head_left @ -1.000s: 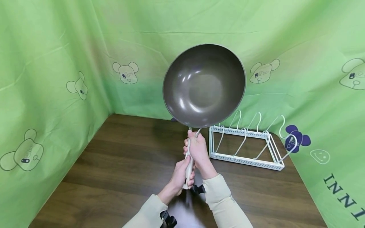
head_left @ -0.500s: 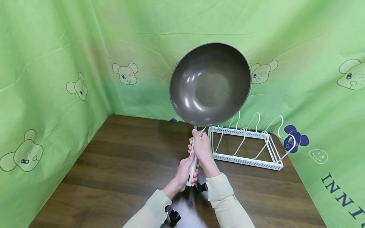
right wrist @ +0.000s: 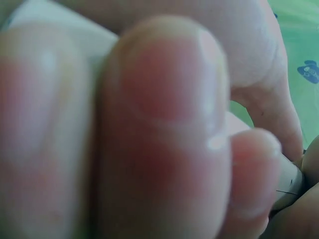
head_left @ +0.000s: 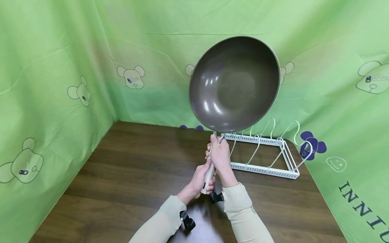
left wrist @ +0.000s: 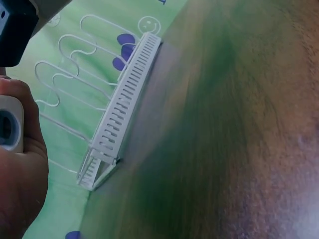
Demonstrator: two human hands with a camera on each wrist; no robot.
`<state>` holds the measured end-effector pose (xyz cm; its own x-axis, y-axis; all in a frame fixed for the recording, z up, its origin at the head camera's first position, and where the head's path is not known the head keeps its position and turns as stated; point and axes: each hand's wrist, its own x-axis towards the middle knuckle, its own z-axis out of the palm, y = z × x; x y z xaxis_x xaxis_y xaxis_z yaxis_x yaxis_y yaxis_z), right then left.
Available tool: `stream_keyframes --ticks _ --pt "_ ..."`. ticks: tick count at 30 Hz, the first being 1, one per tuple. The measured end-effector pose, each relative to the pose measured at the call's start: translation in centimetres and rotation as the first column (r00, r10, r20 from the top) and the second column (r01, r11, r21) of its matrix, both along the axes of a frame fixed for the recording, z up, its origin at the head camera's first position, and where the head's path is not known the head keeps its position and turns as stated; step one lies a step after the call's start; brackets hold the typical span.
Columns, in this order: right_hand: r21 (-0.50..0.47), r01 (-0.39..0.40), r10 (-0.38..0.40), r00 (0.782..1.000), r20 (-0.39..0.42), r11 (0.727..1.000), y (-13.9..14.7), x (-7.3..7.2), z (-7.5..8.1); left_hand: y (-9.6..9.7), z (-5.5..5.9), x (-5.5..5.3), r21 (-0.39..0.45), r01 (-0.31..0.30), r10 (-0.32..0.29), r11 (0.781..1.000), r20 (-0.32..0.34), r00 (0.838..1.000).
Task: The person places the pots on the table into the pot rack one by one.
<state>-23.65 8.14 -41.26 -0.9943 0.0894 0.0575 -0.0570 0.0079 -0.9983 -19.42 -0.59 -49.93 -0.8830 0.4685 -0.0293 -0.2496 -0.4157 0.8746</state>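
A large wok (head_left: 235,84) with a dark grey-brown inside is held up in the air, its bowl facing me and its pale handle (head_left: 209,176) pointing down towards me. My right hand (head_left: 220,153) grips the handle just below the bowl, thumb along the top. Lower down, near the handle's end, my left hand (head_left: 200,179) curls round it too. In the left wrist view the handle's end (left wrist: 10,124) pokes out of the left fist. Fingers (right wrist: 164,129) wrapped over the handle fill most of the right wrist view.
A white metal rack (head_left: 264,170) with several upright curved wire dividers stands on the brown wooden table (head_left: 127,175), behind and right of my hands. The wok overlaps its back left corner in the head view. Green printed cloth (head_left: 158,67) hangs round the table's back and sides.
Both hands have carried the wok to the right and slightly up, and it leans a little more to the right. The grip on the handle is the same.
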Motion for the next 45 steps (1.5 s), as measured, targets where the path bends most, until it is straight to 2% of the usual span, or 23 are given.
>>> stream_keyframes --ticks 9,21,31,35,39,45 --pt "0.035 0.053 -0.052 0.998 -0.037 0.998 1.0 0.3 0.3 0.7 0.1 -0.4 0.026 0.076 -0.075 0.997 -0.035 0.997" --pt "0.145 0.141 -0.131 0.988 -0.076 0.979 2.6 1.1 0.9 2.1 0.3 -0.8 0.017 0.188 -0.187 0.982 -0.011 0.982" --pt "0.259 0.258 -0.227 0.963 -0.146 0.931 3.9 1.7 1.0 3.2 0.5 -0.8 0.012 0.303 -0.303 0.953 0.017 0.953" --pt "0.273 0.287 -0.251 0.955 -0.161 0.918 4.5 1.8 0.8 3.7 0.5 -0.9 0.006 0.335 -0.335 0.942 0.018 0.942" --pt "0.297 0.311 -0.272 0.948 -0.167 0.903 5.2 1.9 0.8 4.4 0.5 -0.9 0.022 0.381 -0.381 0.924 0.033 0.924" --pt "0.355 0.327 -0.284 0.944 -0.17 0.876 6.2 2.2 0.9 5.3 0.7 -0.9 0.044 0.418 -0.419 0.908 0.044 0.907"
